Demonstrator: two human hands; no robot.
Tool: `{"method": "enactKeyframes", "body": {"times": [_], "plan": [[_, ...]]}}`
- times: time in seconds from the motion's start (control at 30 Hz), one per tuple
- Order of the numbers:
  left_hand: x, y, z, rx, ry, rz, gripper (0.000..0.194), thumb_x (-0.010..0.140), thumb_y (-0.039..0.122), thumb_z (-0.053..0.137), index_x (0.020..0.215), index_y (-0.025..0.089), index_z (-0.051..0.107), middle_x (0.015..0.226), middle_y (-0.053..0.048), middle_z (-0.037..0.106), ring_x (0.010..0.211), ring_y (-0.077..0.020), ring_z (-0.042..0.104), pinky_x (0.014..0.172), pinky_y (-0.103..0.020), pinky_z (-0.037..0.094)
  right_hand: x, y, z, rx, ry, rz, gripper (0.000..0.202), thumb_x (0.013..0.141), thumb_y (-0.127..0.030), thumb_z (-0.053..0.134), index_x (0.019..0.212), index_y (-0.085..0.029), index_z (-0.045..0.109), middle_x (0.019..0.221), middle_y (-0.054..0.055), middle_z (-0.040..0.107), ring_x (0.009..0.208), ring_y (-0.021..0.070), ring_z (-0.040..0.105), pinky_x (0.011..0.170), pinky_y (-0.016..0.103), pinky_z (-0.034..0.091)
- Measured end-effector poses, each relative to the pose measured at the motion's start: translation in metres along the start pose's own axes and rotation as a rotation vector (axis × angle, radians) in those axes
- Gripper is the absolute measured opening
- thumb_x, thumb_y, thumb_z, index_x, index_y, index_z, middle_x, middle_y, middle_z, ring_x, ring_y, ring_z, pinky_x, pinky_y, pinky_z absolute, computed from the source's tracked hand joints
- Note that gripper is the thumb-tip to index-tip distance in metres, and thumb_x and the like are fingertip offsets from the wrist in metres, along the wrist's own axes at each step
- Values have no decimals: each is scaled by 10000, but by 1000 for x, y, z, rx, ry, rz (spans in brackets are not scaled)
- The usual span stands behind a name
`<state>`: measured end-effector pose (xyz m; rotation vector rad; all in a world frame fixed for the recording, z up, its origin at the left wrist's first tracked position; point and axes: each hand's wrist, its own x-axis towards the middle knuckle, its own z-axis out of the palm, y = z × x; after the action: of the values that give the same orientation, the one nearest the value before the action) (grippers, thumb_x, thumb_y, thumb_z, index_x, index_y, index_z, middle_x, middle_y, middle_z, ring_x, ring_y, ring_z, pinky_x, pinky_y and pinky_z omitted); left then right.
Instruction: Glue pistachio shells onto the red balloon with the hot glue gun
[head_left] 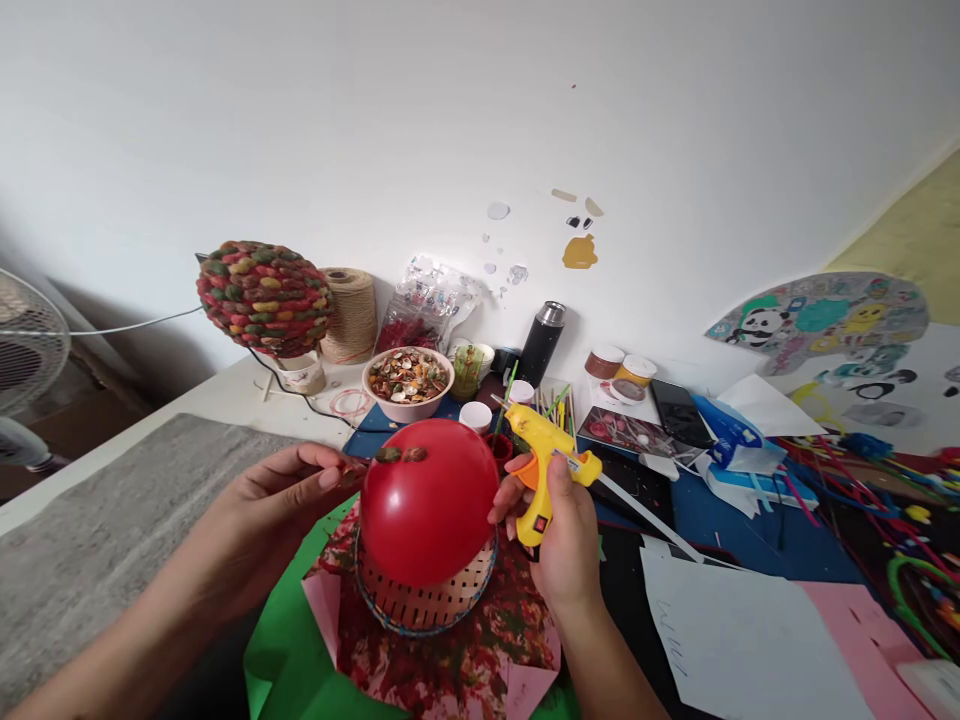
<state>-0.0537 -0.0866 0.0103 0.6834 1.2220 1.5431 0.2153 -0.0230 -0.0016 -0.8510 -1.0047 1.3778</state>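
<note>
A red balloon (427,510) rests in a woven basket (420,610). Two small dark painted shells (401,455) sit side by side on the balloon's upper left. At its left edge, my left hand (277,505) pinches a small reddish-brown piece between thumb and fingertips; the fingers mostly hide it. My right hand (559,530) is wrapped round the handle of a yellow hot glue gun (544,435), just right of the balloon. The gun's nozzle points up and left, apart from the balloon. A white glue stick (645,510) trails from its back end.
Paint-stained paper (517,620) lies under the basket. Behind stand a bowl of shells (409,385), a twine spool (349,315), a shell-covered ball (262,300) and a black flask (541,345). Paper sheets (720,630) lie right, a fan (30,340) stands far left.
</note>
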Motion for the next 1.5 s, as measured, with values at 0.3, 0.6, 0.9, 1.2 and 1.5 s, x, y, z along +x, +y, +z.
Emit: {"method": "enactKeyframes", "body": {"times": [0.3,0.6,0.9,1.2,1.5], "plan": [[-24,14,3,113,-9,122,424,580,532,1133,718,232,866,910,-75,880,850,-264,820,725,-296,700,5,9,1,-42,67,81,737,840,-937,780,816,-201,759,550,34,695,508,234,713,375,260,441],[-12,-1,-1,105,-22,130,410,608,523,1120,762,233,875,925,-75,864,869,-263,802,756,-312,684,9,14,2,-21,144,87,748,822,-934,787,883,-188,765,536,-12,642,407,168,604,359,223,362],[-10,-4,7,142,-111,99,436,653,575,1104,804,224,893,911,-91,855,835,-218,771,749,-281,652,3,3,-5,32,219,-105,666,961,-848,714,965,-184,760,556,-54,588,407,136,546,372,216,326],[-2,-11,6,131,-98,120,418,637,548,1117,788,229,892,919,-86,858,849,-217,776,755,-276,646,1,4,-3,-73,124,-72,719,971,-885,670,960,-172,767,542,-37,610,377,132,531,434,240,408],[14,-7,-1,134,-25,194,459,610,581,1115,784,224,884,850,-71,841,799,-208,759,750,-281,636,2,5,-3,-88,103,-73,714,968,-884,674,946,-176,767,546,-28,624,370,129,532,406,231,381]]}}
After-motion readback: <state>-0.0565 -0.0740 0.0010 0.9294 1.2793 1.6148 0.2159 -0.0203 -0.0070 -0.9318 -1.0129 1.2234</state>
